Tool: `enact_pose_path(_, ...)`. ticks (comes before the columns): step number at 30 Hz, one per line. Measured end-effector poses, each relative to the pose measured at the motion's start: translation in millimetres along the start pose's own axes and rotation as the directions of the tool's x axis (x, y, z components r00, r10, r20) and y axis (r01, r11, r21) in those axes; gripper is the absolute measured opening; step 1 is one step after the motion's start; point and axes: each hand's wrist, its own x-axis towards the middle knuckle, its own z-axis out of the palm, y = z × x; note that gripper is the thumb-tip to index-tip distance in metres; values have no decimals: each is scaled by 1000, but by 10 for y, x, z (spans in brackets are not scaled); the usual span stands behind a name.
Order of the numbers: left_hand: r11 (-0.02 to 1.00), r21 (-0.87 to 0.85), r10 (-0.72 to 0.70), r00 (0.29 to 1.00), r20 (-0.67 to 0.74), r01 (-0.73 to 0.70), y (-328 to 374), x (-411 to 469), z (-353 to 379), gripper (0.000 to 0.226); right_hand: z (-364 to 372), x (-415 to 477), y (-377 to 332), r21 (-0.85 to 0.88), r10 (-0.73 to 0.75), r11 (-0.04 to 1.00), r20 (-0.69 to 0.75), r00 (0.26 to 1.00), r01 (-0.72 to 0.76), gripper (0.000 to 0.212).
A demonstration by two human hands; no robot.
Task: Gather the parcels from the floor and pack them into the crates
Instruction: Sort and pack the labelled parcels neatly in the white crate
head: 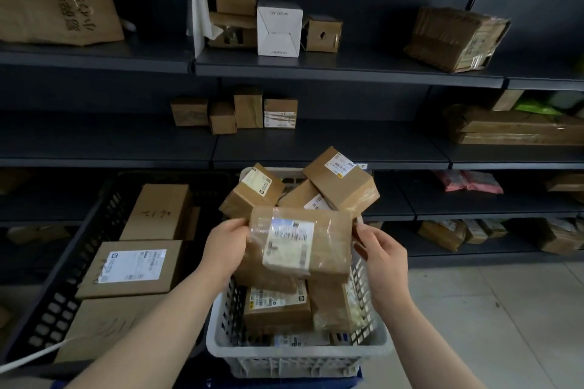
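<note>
Cardboard wrapped in glossy clear tape, the parcel (pixel 300 246) hangs between both grips over the white crate (pixel 297 355), label up and tilted a little. The left grip (pixel 226 246) is clamped on its left edge, thumb on the face and fingers curled behind. The right grip (pixel 384 257) sits at the right edge with fingers reaching to the upper corner; whether it pinches the parcel or only steadies it, I cannot tell.

Below the grips the white crate looks heaped past its rim. Just beyond the held parcel two boxes, one (pixel 252 191) and another (pixel 343 181), lean on edge against each other, and more labelled boxes lie packed directly underneath. The step in hand, as I judge it, is placing this parcel on a pile with little room left. Lay it flat across the boxes right beneath it, broad face down, rather than dropping it onto the leaning pair beyond, which could slide off over the far rim. The tape is likely slippery, so support both edges until the weight rests, then let go one side at a time.

To the left of the left grip the black crate (pixel 63 303) holds larger flat boxes (pixel 132 265) with level tops; that may be the safer home if the white pile rocks
</note>
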Motion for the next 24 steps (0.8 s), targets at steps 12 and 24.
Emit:
enact_pose_path(12, 995, -95, 2, 997, -72, -8, -369, -449, 207, 28, -243, -215, 277, 154, 58, 987, -152, 987, -35, 25)
enact_pose_path(24, 965, -232, -144, 985, -91, 120, -167, -381, 289, 12, -411, 11, 230, -90, 18, 996, 394, 919, 19, 85)
